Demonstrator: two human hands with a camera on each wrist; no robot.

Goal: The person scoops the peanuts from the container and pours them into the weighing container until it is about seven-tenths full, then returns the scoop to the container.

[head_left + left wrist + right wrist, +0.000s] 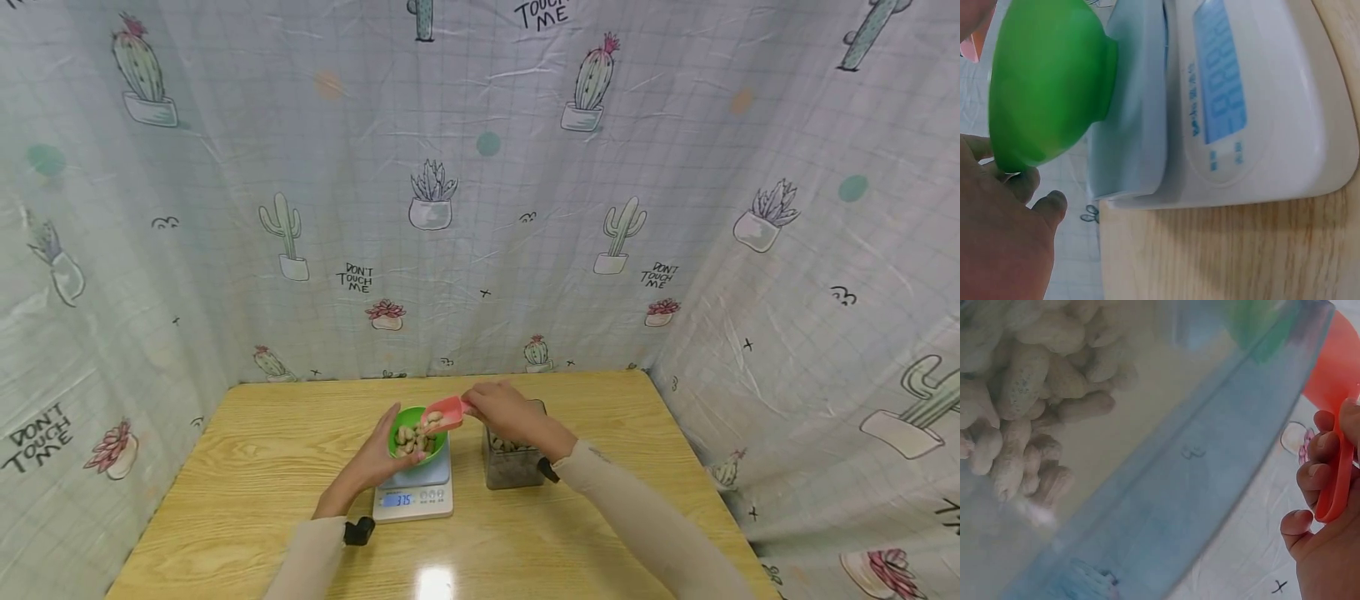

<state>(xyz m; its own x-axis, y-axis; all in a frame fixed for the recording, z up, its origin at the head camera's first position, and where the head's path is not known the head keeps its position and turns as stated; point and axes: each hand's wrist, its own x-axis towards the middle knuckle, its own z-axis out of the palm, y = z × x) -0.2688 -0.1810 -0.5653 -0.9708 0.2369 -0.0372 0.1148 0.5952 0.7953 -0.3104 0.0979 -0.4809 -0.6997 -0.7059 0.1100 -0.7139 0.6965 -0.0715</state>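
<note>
A green bowl [407, 413] with unshelled peanuts [411, 442] in it stands on the blue-grey platform of a white kitchen scale [435, 508]. My left hand [377, 458] holds the bowl from its left side, thumb and fingers at the rim. In the left wrist view the bowl [1047, 75] has its foot on the platform. My right hand [501, 408] grips a red scoop [450, 411] by its handle. Peanuts lie in the scoop, whose front edge overlaps the bowl's right rim. The scoop's handle [1337, 487] runs through my curled fingers in the right wrist view.
Right of the scale stands a clear grey container [513, 477] with more peanuts [1035, 387], partly under my right arm. The scale's lit display [397, 500] faces me. A cactus-printed curtain [480, 250] borders the wooden table [285, 433] at the back and sides.
</note>
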